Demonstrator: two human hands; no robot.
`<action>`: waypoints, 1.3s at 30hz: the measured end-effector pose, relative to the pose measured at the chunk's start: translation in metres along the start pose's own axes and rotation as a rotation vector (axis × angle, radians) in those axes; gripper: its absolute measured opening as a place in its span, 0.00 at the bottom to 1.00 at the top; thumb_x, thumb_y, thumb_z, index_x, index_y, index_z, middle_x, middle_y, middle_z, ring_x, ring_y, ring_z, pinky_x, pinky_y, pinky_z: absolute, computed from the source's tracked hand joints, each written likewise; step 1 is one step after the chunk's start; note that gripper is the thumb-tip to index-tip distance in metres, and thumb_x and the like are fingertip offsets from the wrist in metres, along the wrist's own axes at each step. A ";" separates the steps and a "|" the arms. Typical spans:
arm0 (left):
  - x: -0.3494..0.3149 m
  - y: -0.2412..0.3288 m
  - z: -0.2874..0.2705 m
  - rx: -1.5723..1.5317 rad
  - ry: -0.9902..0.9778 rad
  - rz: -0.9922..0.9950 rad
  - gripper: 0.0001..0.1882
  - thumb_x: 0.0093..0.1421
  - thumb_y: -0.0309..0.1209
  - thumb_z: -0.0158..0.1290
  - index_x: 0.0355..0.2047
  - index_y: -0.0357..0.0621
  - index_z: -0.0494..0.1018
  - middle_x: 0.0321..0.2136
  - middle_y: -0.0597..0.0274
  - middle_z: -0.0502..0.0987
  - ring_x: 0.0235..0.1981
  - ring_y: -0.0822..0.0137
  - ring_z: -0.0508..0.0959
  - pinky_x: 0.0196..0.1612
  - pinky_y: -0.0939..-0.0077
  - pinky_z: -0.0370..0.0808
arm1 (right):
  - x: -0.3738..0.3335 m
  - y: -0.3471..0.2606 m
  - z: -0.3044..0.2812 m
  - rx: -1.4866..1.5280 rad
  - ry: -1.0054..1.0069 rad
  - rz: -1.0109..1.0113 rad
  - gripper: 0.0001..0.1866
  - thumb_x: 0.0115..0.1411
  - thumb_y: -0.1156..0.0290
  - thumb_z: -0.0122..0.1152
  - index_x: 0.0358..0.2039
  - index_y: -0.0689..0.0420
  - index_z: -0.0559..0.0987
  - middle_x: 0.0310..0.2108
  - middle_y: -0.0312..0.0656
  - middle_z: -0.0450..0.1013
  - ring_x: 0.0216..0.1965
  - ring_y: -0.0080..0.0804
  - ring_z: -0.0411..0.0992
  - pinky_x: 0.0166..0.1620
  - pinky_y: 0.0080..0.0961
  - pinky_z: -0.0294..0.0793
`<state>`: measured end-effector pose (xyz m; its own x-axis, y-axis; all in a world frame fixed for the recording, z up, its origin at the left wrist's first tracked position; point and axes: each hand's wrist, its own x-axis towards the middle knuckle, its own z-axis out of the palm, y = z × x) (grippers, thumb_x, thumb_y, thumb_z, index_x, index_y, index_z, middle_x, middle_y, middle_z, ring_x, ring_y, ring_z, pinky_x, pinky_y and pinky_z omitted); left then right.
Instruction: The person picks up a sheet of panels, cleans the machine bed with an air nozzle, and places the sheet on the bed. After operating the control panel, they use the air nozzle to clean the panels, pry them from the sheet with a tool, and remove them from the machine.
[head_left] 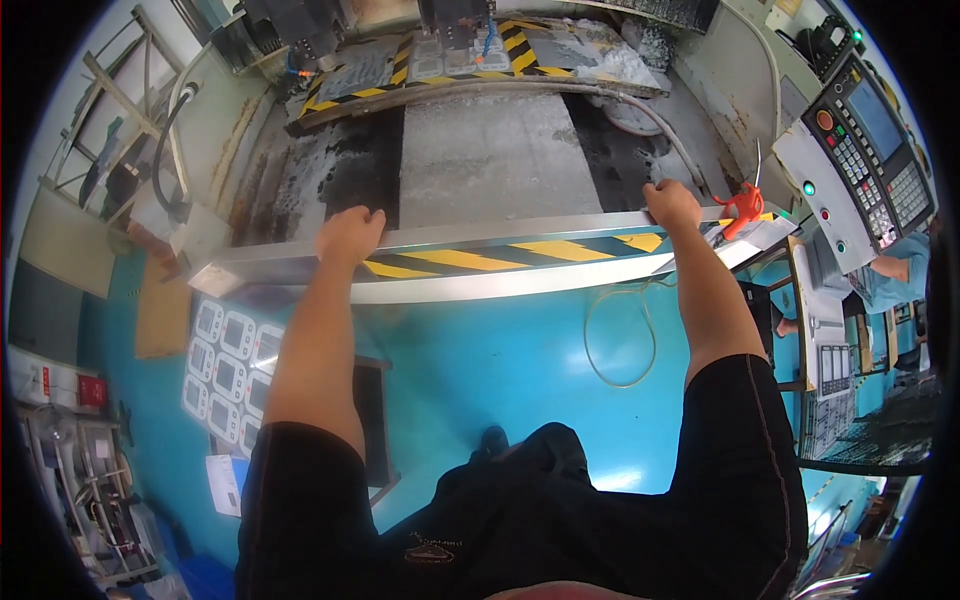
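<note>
Two hands, left hand and right hand, grasp the top edge of a smooth, diagonally striped metal rail, some fingertips hidden; it spans the front of a rough, stained grey machine bed. Beyond the rail, dark machinery is cut off above; near its right end sits a curved orange air gun

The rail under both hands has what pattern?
Yellow and black diagonal stripes on the rail, head view.
</note>
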<state>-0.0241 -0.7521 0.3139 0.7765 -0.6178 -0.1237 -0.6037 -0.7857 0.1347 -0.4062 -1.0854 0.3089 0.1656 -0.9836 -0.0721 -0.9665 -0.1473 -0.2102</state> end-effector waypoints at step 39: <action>0.003 -0.002 0.002 -0.004 -0.015 -0.007 0.24 0.64 0.54 0.44 0.42 0.51 0.81 0.45 0.56 0.82 0.50 0.52 0.79 0.54 0.58 0.73 | 0.001 0.002 0.003 0.002 0.013 -0.003 0.26 0.59 0.48 0.51 0.49 0.49 0.84 0.50 0.46 0.79 0.53 0.44 0.77 0.58 0.37 0.72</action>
<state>-0.0214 -0.7523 0.3114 0.7777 -0.6129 -0.1395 -0.5977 -0.7898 0.1378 -0.4076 -1.0868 0.3055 0.1662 -0.9843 -0.0590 -0.9656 -0.1504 -0.2121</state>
